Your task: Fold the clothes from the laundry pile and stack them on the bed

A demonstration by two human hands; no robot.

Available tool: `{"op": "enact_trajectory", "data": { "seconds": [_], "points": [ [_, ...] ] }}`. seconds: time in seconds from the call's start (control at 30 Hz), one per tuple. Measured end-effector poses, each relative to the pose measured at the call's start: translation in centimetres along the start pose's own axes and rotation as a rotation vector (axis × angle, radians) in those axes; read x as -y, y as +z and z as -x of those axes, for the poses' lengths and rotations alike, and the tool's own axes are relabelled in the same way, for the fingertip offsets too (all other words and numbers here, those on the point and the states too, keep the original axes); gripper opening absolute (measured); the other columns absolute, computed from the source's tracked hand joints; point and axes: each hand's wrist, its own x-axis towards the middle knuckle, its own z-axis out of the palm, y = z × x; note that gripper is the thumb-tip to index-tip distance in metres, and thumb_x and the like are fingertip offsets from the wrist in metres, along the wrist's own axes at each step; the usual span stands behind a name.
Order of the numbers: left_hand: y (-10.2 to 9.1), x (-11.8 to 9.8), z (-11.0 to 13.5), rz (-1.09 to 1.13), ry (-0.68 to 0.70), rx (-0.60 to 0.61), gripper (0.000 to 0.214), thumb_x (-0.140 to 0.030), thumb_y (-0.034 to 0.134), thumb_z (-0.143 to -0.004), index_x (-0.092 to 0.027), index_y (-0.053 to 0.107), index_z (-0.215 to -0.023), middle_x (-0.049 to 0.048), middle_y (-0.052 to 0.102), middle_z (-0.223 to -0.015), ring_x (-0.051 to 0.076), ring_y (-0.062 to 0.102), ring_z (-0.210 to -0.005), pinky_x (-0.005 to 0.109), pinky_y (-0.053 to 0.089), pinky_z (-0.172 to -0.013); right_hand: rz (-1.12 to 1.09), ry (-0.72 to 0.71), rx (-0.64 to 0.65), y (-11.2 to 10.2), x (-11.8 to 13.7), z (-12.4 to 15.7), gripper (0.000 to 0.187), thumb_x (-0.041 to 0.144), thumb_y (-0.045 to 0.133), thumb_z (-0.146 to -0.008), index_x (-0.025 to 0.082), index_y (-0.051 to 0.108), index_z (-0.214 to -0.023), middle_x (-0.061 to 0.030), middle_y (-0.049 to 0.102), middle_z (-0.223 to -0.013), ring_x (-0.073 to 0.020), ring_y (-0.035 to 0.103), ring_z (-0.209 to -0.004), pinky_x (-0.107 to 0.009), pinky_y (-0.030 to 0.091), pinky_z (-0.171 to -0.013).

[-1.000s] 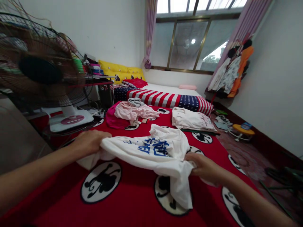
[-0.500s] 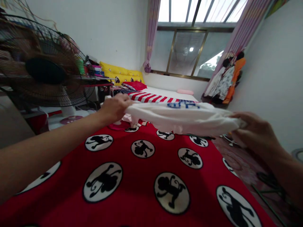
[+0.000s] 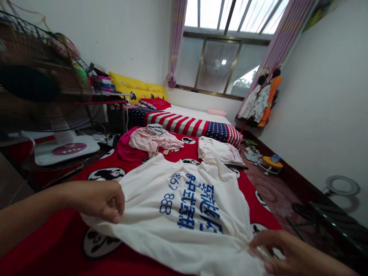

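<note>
A white T-shirt [image 3: 184,214] with blue printed characters lies spread on the red bedspread [image 3: 71,245] with monkey circles. My left hand [image 3: 99,200] is closed in a pinch on the shirt's near left edge. My right hand [image 3: 276,251] grips the shirt's near right edge at the bottom of the view, fingers pressed on the cloth. The print faces up and reads away from me.
A pile of pink and grey clothes [image 3: 149,140] and a folded pale garment [image 3: 218,151] lie further up the bed. A standing fan [image 3: 37,96] is close on the left. A flag-patterned blanket [image 3: 189,124] crosses a second bed. Clutter covers the floor at right.
The shirt was bunched on the bed, then lifted and stretched in the air between both hands. Now it is laid flat on the bedspread, with both hands low at its near corners.
</note>
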Motion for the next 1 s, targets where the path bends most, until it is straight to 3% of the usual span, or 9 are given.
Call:
{"op": "enact_trajectory", "data": {
  "seconds": [0.07,0.3,0.5,0.57,0.63,0.7,0.83,0.9,1.0],
  "points": [
    [-1.2,0.2,-2.3,0.032,0.053,-0.012,0.034,-0.042,0.064,-0.073,-0.023,0.075,-0.099,0.0057,0.075,-0.095,0.025,0.069,-0.086,0.028,0.052,-0.072,-0.075,-0.032,-0.143,-1.4,-0.5,-2.2,0.044,0.055,0.072,-0.067,0.026,0.075,-0.101,-0.0078,0.072,-0.105,-0.0286,0.066,-0.096,-0.035,0.052,-0.085],
    [-2.5,3.6,-15.3,0.122,0.111,-0.647,0.061,-0.035,0.058,-0.072,-0.012,0.059,-0.128,0.0147,0.059,-0.131,0.029,0.061,-0.110,0.035,0.050,-0.089,-0.499,-0.017,-0.633,-3.0,-1.0,-12.7,0.054,0.054,0.074,-0.063,0.015,0.069,-0.100,-0.0118,0.073,-0.092,-0.0268,0.070,-0.085,-0.035,0.056,-0.074],
    [-2.0,2.3,-22.0,0.112,-0.030,-0.719,0.095,-0.030,0.064,-0.070,-0.012,0.020,-0.152,0.0194,0.045,-0.143,0.029,0.060,-0.113,0.035,0.045,-0.095,-0.686,-0.022,-0.803,-3.0,1.8,-19.3,0.096,0.038,0.080,-0.052,0.019,0.042,-0.138,-0.0164,0.038,-0.148,-0.0240,0.066,-0.098,-0.030,0.057,-0.073],
    [-1.4,1.9,-22.7,0.089,-0.015,-0.651,0.096,-0.036,0.068,-0.068,-0.012,0.025,-0.150,0.0184,0.054,-0.135,0.031,0.057,-0.116,0.037,0.042,-0.097,-0.718,-0.001,-0.770,-2.4,2.3,-20.8,0.109,0.036,0.080,-0.050,0.021,0.029,-0.145,-0.0190,0.026,-0.153,-0.0219,0.066,-0.094,-0.029,0.057,-0.069],
    [-0.8,1.9,-22.6,0.089,0.023,-0.565,0.078,-0.040,0.070,-0.066,-0.014,0.049,-0.136,0.0137,0.065,-0.121,0.031,0.059,-0.111,0.034,0.044,-0.093,-0.708,0.045,-0.661,-1.7,2.3,-21.4,0.108,0.037,0.080,-0.051,0.021,0.029,-0.144,-0.0198,0.042,-0.141,-0.0165,0.067,-0.076,-0.027,0.055,-0.058],
    [-0.7,2.5,-21.6,0.094,0.047,-0.482,0.049,-0.042,0.070,-0.064,-0.015,0.070,-0.105,0.0083,0.072,-0.098,0.028,0.065,-0.095,0.030,0.047,-0.081,-0.587,0.085,-0.430,-1.5,1.8,-21.2,0.087,0.040,0.081,-0.053,0.017,0.047,-0.129,-0.0099,0.064,-0.103,-0.0103,0.059,-0.056,-0.021,0.047,-0.045],
    [-3.3,4.3,-17.5,0.265,0.006,-0.365,0.035,-0.043,0.069,-0.063,-0.012,0.073,-0.080,0.0026,0.067,-0.065,0.020,0.062,-0.060,0.025,0.045,-0.054,-0.282,0.079,0.078,-3.8,0.4,-19.2,0.045,0.053,0.078,-0.059,0.015,0.061,-0.078,0.0080,0.043,-0.048,-0.0041,0.036,-0.037,-0.016,0.027,-0.033],
    [-5.9,5.0,-15.6,0.386,-0.037,-0.426,0.037,-0.040,0.067,-0.066,-0.008,0.072,-0.082,-0.0005,0.058,-0.053,0.014,0.052,-0.045,0.022,0.040,-0.045,-0.240,0.064,0.096,-6.2,0.1,-18.5,0.045,0.055,0.077,-0.060,0.015,0.059,-0.069,0.0077,0.041,-0.045,-0.0042,0.036,-0.036,-0.016,0.029,-0.033],
    [-9.7,5.3,-14.8,0.415,0.009,-0.683,0.038,-0.034,0.057,-0.078,-0.002,0.068,-0.095,-0.0006,0.059,-0.057,0.011,0.052,-0.048,0.021,0.044,-0.050,-0.396,-0.014,-0.261,-9.4,1.3,-19.0,0.043,0.053,0.078,-0.060,0.015,0.060,-0.070,0.0031,0.052,-0.052,-0.0068,0.046,-0.041,-0.017,0.040,-0.039]
  ]
}}
